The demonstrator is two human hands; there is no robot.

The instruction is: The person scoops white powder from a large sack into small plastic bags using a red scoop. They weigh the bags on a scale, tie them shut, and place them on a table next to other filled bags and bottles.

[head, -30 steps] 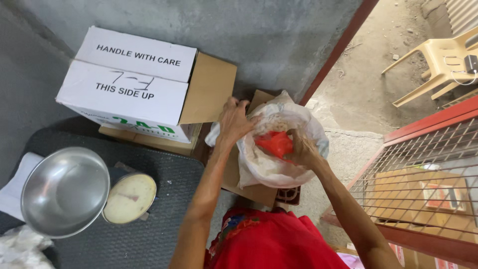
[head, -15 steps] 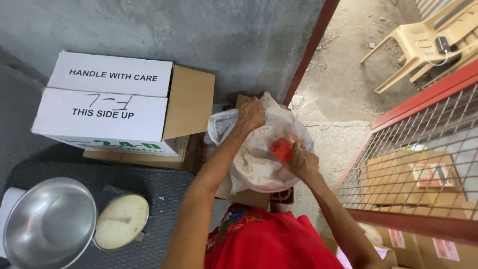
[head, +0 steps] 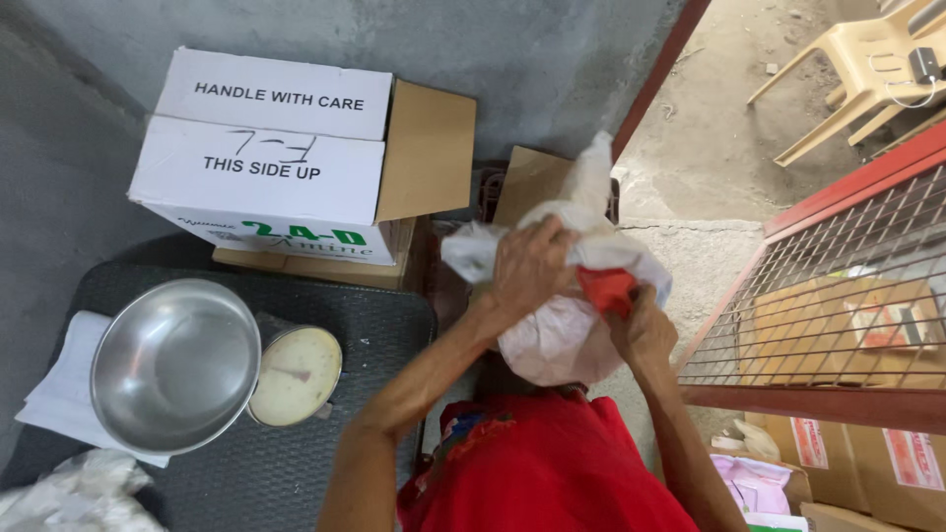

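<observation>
A bulging white plastic bag (head: pixel 557 340) hangs in front of my chest. My left hand (head: pixel 530 264) grips its gathered top from above. My right hand (head: pixel 642 325) is at the bag's right side, closed on a red object (head: pixel 604 290) at the bag's mouth; I cannot tell what that object is. The bag's loose neck (head: pixel 594 175) sticks up behind my left hand. My red shirt (head: pixel 552 463) fills the bottom of the view.
A white cardboard box (head: pixel 266 158) with open brown flaps stands at upper left. A steel bowl (head: pixel 172 363) and a round dial scale (head: pixel 294 374) sit on a dark mat (head: pixel 296 463). A wire cage with a red frame (head: pixel 838 296) holds cartons at right. A plastic chair (head: pixel 857 79) stands far right.
My left hand has slid from the bag's left edge to its top and bunched it shut. My right hand with the red object has dropped slightly lower at the bag's right side.
</observation>
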